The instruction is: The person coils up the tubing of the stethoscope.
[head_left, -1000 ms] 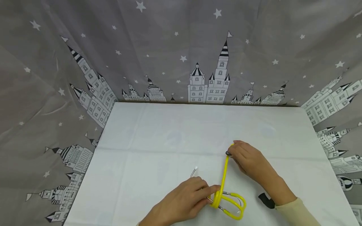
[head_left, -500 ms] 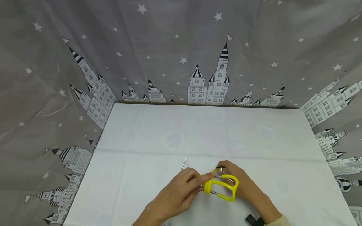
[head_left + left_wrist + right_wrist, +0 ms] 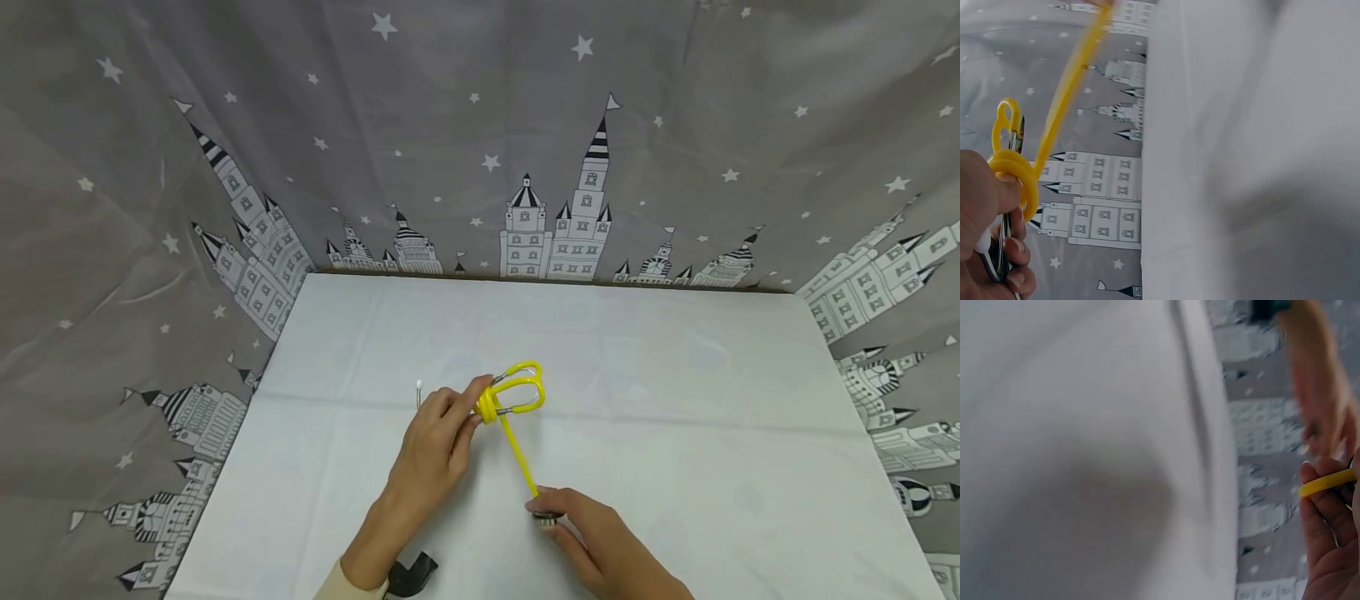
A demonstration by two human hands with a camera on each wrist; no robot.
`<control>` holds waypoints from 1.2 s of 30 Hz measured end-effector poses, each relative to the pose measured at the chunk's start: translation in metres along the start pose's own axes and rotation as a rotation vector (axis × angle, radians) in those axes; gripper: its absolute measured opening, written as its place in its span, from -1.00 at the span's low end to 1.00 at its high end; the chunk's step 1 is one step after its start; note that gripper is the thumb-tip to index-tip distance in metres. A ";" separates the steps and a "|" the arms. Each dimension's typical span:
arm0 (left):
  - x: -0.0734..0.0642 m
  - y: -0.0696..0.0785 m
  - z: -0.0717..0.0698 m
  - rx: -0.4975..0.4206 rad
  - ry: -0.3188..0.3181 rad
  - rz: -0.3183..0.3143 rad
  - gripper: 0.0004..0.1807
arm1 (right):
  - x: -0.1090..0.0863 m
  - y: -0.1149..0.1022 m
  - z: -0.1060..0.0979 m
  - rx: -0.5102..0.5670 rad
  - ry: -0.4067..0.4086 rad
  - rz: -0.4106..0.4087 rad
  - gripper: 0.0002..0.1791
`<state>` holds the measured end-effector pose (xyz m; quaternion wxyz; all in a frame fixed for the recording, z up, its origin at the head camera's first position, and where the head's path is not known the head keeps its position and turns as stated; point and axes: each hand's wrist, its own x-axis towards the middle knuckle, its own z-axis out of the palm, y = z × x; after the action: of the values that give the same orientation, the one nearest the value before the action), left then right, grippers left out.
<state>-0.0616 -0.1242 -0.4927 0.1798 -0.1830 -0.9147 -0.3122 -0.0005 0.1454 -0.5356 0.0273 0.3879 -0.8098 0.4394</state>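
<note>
The left hand (image 3: 438, 437) reaches forward from about 7 o'clock, wrist low, its grip pinching the coiled yellow stethoscope (image 3: 510, 400) at the loops near the tabletop's (image 3: 675, 375) centre. The tube runs toward 5 o'clock to the right hand (image 3: 592, 533), whose curled fingers (image 3: 1322, 512) grasp it by the chest piece (image 3: 545, 517).

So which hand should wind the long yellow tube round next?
Probably the right hand: it pinches the free end of the stethoscope by its round chest piece, while the left hand grips the coiled loops.
</note>
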 end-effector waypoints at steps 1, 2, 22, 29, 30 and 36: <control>0.000 -0.001 0.002 0.020 0.004 -0.001 -0.32 | 0.001 -0.006 -0.001 0.033 -0.012 0.014 -0.55; 0.000 -0.002 0.004 0.036 0.005 -0.001 -0.32 | 0.002 -0.012 -0.001 0.054 -0.020 0.014 -0.54; -0.019 0.034 0.043 0.123 -0.221 0.259 -0.28 | 0.071 -0.033 -0.091 -0.093 0.195 -0.254 -0.80; -0.025 0.045 0.043 0.086 -0.249 0.428 -0.45 | 0.077 -0.002 -0.107 0.010 0.139 0.008 -0.63; -0.026 0.046 0.043 0.080 -0.241 0.450 -0.46 | 0.077 0.004 -0.108 0.025 0.141 0.022 -0.64; -0.029 0.046 0.039 0.047 -0.195 0.528 -0.29 | 0.070 0.038 -0.103 0.130 0.147 0.097 -0.71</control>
<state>-0.0247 -0.0719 -0.5112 0.1703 -0.4399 -0.8553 -0.2144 -0.1046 0.1910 -0.4720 0.0402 0.3159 -0.7930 0.5193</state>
